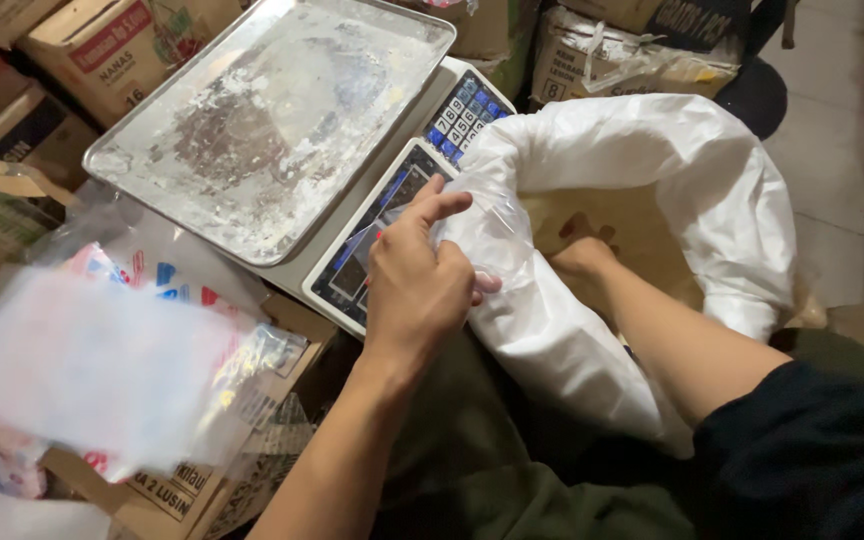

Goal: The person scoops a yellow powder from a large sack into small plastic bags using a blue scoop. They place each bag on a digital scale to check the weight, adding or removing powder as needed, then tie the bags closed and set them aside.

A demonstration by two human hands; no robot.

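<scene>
My left hand (418, 278) grips a small clear plastic bag (487, 232) at the near rim of a big white sack (697, 190). My right hand (582, 255) reaches down into the sack, fingers sunk in the tan powdery contents (602, 215), so they are partly hidden. The sack stands open in front of me, its rim rolled outward. Just left of my left hand sits a digital weighing scale (392, 215) with a blue keypad and a flour-dusted metal tray (272, 115) on top.
A stack of clear and printed plastic bags (102, 370) lies on cardboard boxes at lower left. More cardboard boxes (112, 45) line the back and left. Tiled floor (842, 130) shows at the right. My green-clad lap is below.
</scene>
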